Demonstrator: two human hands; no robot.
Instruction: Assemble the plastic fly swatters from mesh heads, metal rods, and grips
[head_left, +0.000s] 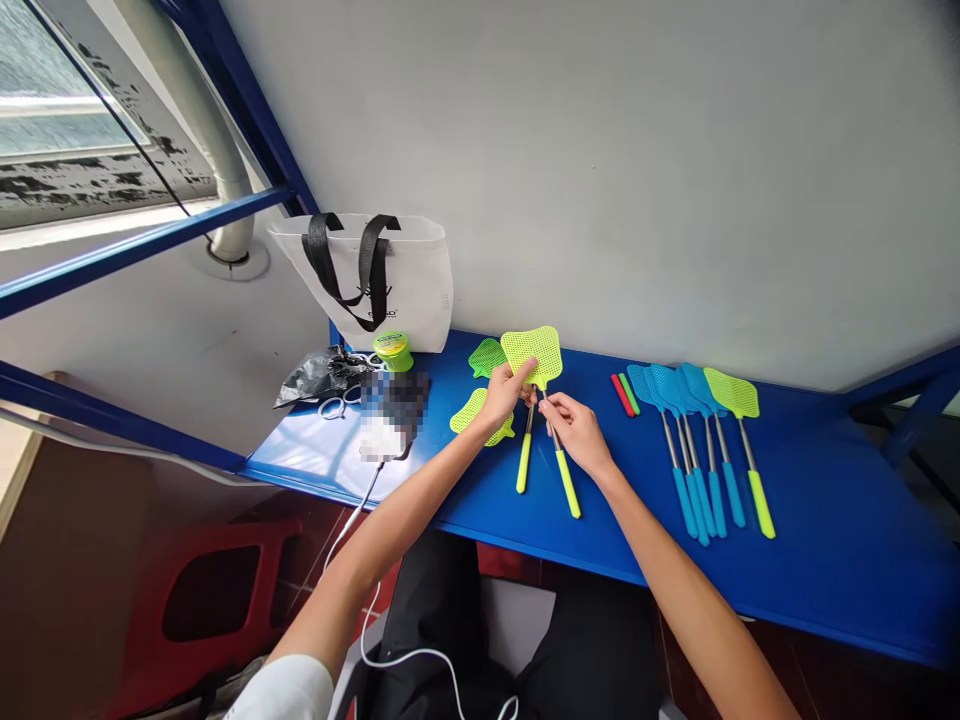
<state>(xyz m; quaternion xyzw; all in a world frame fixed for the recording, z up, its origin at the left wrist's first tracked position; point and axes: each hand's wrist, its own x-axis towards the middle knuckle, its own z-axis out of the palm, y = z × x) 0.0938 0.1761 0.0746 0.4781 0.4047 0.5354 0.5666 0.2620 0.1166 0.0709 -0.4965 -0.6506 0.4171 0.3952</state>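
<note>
My left hand (504, 395) grips a lime-yellow mesh fly swatter head (532, 357) near its base, holding it up above the blue table (480, 500). My right hand (576, 432) pinches a thin metal shaft just below that head, and the shaft ends in a yellow handle (568, 483). A second yellow handle (523, 462) with its metal shaft lies under my left hand. Loose on the table to the left are a green swatter head (487, 357) and a lime-yellow swatter head (476, 417).
Several blue fly swatters (679, 400) and a lime one (733, 393) lie at right, beside red and green sticks (622, 394). Left stand scissors (337, 403), a black plastic bag (322, 375), a green tape roll (393, 350), a white tote bag (360, 270) and a pixelated object (388, 415) with a white cable.
</note>
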